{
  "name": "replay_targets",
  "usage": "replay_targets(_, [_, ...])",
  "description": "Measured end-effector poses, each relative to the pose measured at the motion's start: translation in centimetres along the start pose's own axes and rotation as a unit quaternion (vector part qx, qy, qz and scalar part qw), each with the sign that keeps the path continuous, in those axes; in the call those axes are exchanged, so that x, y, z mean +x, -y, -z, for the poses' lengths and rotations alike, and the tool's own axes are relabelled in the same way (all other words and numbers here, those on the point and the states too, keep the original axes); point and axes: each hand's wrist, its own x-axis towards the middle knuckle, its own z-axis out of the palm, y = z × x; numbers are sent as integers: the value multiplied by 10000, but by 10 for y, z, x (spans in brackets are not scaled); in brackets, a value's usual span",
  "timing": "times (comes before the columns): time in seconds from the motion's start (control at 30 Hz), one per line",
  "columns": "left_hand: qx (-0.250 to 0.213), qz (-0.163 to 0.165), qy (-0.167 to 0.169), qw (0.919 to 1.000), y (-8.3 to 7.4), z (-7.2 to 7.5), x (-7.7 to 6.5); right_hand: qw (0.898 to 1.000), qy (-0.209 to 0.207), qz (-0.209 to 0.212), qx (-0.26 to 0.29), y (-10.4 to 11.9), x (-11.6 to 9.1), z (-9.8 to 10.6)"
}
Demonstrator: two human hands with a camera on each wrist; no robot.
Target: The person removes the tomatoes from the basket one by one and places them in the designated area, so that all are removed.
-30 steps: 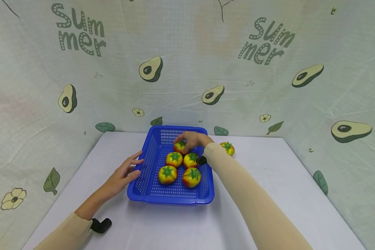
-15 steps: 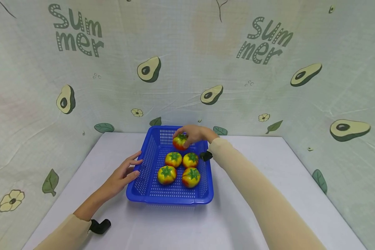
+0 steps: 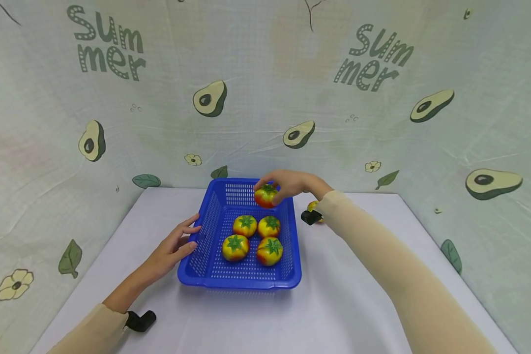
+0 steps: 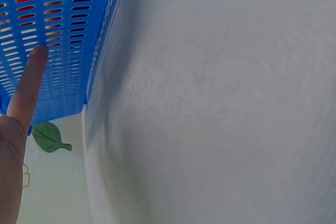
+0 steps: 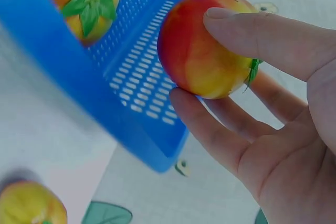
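My right hand (image 3: 287,183) holds a red and yellow tomato (image 5: 205,45) with a green leafy top, thumb on one side and fingers on the other. It is raised over the back right corner of a blue plastic basket (image 3: 239,283). Inside the basket sit several similar tomatoes, among them a front right tomato (image 3: 270,251) and a front left tomato (image 3: 235,247). With fingers spread and relaxed, my left hand (image 3: 168,253) rests against the basket's left side; in the left wrist view one finger (image 4: 30,85) lies along its slotted wall.
Another tomato (image 5: 32,205) lies on the white table (image 3: 358,255) right of the basket, mostly hidden by the right wrist's black camera (image 3: 311,217) in the head view. A printed cloth (image 3: 256,98) with avocados and leaves hangs behind and at both sides.
My right hand has lifted the tomato up from the back of the basket and carried it slightly right, toward the basket's back right corner. The left hand keeps its place on the basket.
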Motion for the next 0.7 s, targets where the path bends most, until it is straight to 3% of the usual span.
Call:
replay_targets(0.3, [-3,5,-8,10000,-1,0,0,9997,-122,86,-211,-10,-38,12])
replay_targets(0.7, [-49,1,-63,10000,1,0,-1,9992,-385,56,-26,-44,-84,16])
